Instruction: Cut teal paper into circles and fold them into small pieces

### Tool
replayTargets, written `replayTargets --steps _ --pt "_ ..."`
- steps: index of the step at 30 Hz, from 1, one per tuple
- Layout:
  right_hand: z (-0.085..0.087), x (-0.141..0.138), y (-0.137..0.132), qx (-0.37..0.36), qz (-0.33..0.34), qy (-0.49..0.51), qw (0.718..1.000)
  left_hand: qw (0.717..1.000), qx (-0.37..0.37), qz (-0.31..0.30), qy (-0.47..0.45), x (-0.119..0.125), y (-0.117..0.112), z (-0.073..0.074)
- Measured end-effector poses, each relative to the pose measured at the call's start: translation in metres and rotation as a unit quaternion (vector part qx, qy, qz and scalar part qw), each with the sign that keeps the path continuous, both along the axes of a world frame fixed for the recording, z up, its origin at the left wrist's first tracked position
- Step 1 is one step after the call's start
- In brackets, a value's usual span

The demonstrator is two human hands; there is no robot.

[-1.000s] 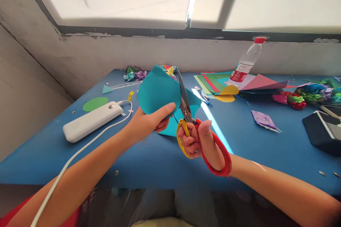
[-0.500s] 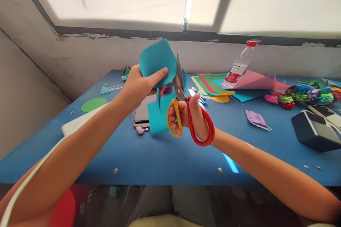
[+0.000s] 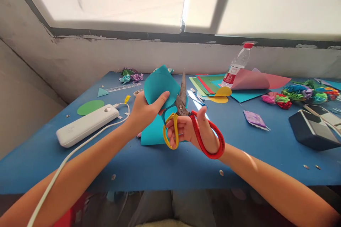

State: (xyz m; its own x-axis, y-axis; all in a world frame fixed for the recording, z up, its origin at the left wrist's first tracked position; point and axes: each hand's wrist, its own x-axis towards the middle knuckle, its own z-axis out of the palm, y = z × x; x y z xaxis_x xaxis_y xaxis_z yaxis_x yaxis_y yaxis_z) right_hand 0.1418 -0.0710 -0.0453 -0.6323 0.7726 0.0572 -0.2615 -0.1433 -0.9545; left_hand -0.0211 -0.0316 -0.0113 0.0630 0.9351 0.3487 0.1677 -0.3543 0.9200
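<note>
A curved piece of teal paper (image 3: 161,83) is pinched in my left hand (image 3: 146,109), thumb on its near face. My right hand (image 3: 191,129) has its fingers and thumb through the handles of a pair of scissors (image 3: 181,108), one handle yellow, the other red. The scissors' blades are parted and point up at the paper's right edge. A narrow teal strip hangs down between the paper and the yellow handle. Below, a larger teal sheet (image 3: 151,134) lies on the blue table, partly hidden by my hands.
A white power bank (image 3: 87,126) with a cable lies at left beside a green paper oval (image 3: 90,107). Coloured sheets (image 3: 206,86) and a plastic bottle (image 3: 236,65) are at the back right. Crumpled paper flowers (image 3: 301,94) and a dark box (image 3: 314,127) stand farther right.
Both hands have come lower, bringing the teal paper and scissors down. The scissors' handles have spread wider apart. My left arm no longer covers the power bank.
</note>
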Motion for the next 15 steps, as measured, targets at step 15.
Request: replayTargets --steps 15 --pt "-0.009 0.004 -0.013 -0.091 -0.098 -0.017 0.991 0.986 -0.126 -0.110 -0.022 0.024 -0.012 -0.035"
